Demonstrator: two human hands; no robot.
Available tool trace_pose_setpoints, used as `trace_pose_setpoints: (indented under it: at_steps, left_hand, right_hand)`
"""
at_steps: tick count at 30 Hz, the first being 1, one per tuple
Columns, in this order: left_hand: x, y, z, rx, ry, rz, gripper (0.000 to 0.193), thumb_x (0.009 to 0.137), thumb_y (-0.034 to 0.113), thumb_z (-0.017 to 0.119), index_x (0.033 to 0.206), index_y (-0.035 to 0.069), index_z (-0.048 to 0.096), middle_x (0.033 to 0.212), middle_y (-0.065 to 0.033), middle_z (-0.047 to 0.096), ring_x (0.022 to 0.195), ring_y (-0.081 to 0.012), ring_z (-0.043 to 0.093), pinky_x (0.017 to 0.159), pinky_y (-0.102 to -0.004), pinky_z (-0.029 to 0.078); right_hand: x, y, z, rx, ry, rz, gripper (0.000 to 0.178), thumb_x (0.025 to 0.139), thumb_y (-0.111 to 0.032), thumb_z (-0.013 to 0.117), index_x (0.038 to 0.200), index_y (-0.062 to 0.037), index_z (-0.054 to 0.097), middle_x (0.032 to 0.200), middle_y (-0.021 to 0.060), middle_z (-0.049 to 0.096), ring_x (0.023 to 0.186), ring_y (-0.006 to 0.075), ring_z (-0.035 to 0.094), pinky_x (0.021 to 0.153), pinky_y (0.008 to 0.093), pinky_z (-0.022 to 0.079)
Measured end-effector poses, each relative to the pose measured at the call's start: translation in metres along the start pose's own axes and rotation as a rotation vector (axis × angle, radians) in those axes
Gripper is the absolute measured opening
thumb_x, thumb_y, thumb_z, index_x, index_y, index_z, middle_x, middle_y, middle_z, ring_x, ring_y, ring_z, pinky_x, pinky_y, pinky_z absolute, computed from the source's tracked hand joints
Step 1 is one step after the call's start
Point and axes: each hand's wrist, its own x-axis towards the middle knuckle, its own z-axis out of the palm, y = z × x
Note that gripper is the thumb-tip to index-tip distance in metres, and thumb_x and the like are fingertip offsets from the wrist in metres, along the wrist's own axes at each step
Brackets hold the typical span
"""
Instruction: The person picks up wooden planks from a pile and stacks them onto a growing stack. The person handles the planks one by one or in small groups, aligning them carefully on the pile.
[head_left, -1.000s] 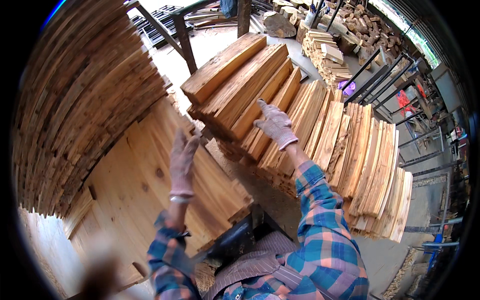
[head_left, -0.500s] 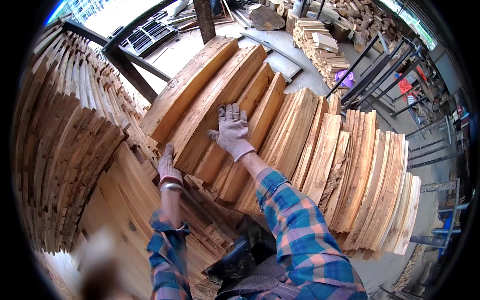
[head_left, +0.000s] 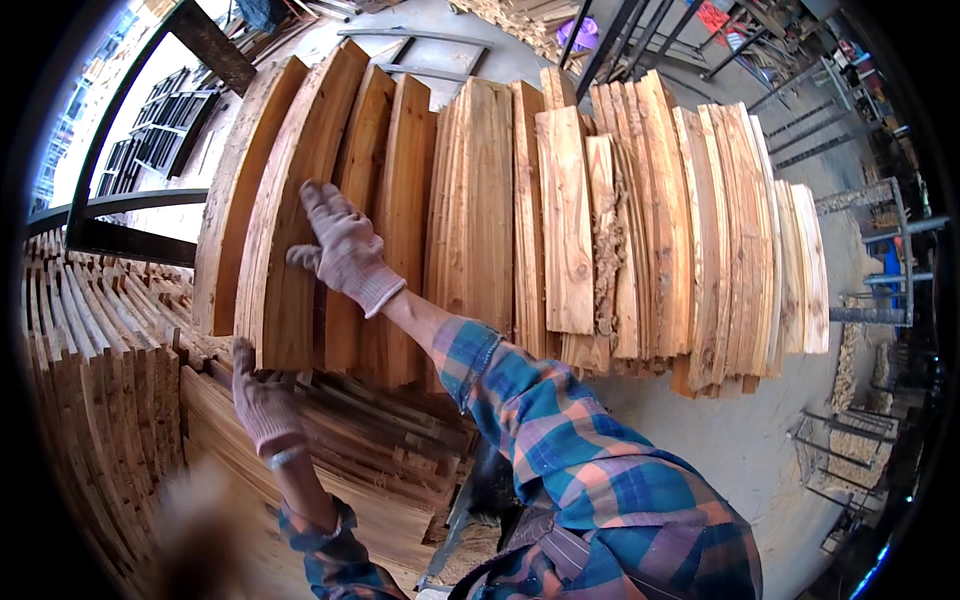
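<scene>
Spreading past stacked boards, grey floor bears metal frames.

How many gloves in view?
2: one on the left hand, at the near ends of thick boards; one on the right hand, over them. Others could be hidden.

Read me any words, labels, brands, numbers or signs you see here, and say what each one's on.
None can be read.
The wooden boards, gloved right hand, gloved left hand and plaid sleeve show no legible lettering.
The background's red item and purple item are too small to tell.
</scene>
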Motion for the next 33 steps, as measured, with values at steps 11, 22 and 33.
trace_pose_setpoints:
  at_steps: [11, 22, 33]
  left_hand:
    - [-0.021, 0.017, 0.115, 0.325, -0.497, 0.092, 0.072, 0.095, 0.026, 0.058, 0.149, -0.003, 0.020, 0.154, -0.0182, 0.028, 0.140, -0.0250, 0.031, 0.115, -0.0288, 0.023]
    - [-0.137, -0.027, 0.030, -0.224, -0.445, -0.428, 0.072, 0.085, 0.027, 0.070, 0.139, -0.005, 0.036, 0.119, -0.0195, 0.060, 0.093, -0.0239, 0.064, 0.083, -0.0339, 0.056]
    - [-0.214, 0.003, 0.003, -0.234, -0.320, 0.093, 0.074, 0.077, 0.021, 0.080, 0.135, -0.004, 0.040, 0.115, -0.0135, 0.063, 0.100, -0.0181, 0.062, 0.088, -0.0309, 0.051]
  right_hand:
    - [-0.001, 0.034, -0.122, 1.030, -0.216, 0.891, 0.076, 0.075, -0.057, 0.074, 0.123, -0.0011, 0.057, 0.104, 0.0074, 0.067, 0.082, 0.0170, 0.067, 0.070, 0.0280, 0.057]
    - [-0.153, -0.027, -0.212, 1.007, -0.572, 0.867, 0.079, 0.091, -0.055, 0.054, 0.138, 0.0066, 0.038, 0.122, 0.0147, 0.060, 0.121, 0.0240, 0.051, 0.106, 0.0337, 0.041]
    - [-0.107, -0.099, -0.197, 0.957, -0.592, 0.536, 0.092, 0.073, -0.078, 0.059, 0.117, 0.0031, 0.056, 0.094, 0.0092, 0.064, 0.082, 0.0175, 0.063, 0.069, 0.0255, 0.056]
